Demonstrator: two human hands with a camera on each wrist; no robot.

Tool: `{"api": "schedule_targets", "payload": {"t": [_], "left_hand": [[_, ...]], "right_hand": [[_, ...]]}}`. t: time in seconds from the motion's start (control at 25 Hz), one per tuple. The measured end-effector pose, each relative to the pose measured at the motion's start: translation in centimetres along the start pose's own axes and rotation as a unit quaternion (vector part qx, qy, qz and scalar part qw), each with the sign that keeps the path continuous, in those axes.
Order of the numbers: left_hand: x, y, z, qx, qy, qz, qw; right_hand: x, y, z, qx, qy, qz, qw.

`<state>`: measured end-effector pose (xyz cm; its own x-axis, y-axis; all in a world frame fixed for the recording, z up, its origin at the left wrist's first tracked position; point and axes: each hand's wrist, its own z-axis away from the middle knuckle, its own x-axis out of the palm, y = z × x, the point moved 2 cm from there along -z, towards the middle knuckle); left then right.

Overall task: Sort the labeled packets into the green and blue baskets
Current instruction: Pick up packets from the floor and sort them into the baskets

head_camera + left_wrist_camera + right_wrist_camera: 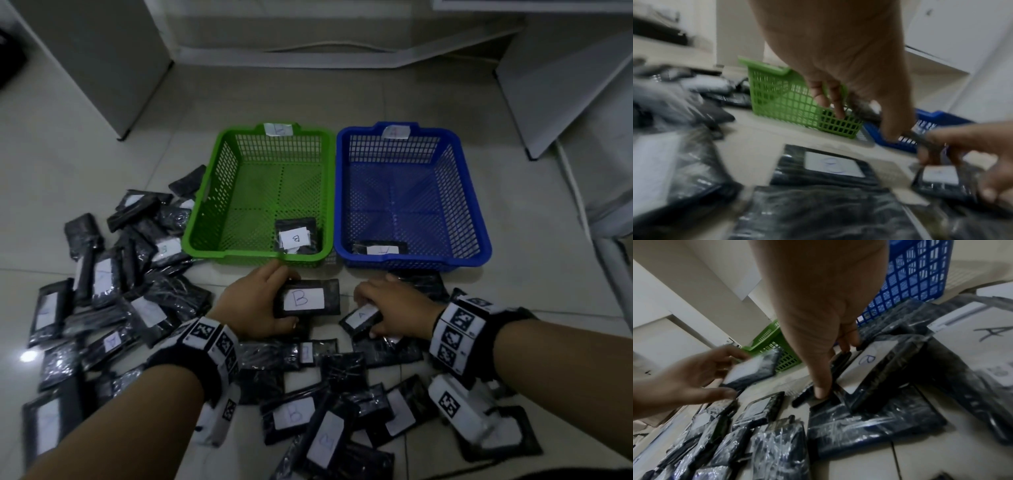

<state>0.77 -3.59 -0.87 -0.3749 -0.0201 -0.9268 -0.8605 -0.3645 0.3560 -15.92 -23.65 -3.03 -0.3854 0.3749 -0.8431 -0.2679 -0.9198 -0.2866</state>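
The left wrist view is motion-blurred: the label on the packet below the left hand is unreadable. The blue basket is partly hidden behind that hand. In the head view, the basket tags are too faint to read with certainty. The right hand covers part of the "A" packet. Packets at the bottom left are cut off by the edge.
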Motion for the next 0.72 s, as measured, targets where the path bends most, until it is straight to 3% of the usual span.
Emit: {"api": "schedule_targets", "payload": {"t": [0.2,0.32,0.4,0.56,0.64,0.72], "left_hand": [[-3.4,-0.3,0.6,0.033,0.128,-0.003,0.991],[-4.6,-2.0,-0.7,-0.033,0.233,0.025,0.972],[-5.3,-3.6,-1.6,-0.104,0.266,0.017,0.958],[-6.1,-6.3,-2.6,-0.181,0.230,-0.035,0.955],[-6.2,-7.2,-3.1,-0.192,0.179,-0.059,0.963],[-6.5,-8.1,-3.8,-0.209,0.123,-0.085,0.967]], "right_hand": [[0.4,-0.5,-0.7,-0.023,-0.060,0.056,0.996],[0.5,-0.5,-1.0,-0.033,-0.079,0.060,0.995],[0.3,-0.6,-1.4,-0.025,-0.088,0.063,0.994],[-0.5,-1.8,-2.0,-0.018,-0.118,0.033,0.992],[-1.9,-3.3,-2.1,-0.058,-0.052,-0.024,0.997],[-4.2,-4.7,-2.1,-0.091,0.071,-0.116,0.986]]}}
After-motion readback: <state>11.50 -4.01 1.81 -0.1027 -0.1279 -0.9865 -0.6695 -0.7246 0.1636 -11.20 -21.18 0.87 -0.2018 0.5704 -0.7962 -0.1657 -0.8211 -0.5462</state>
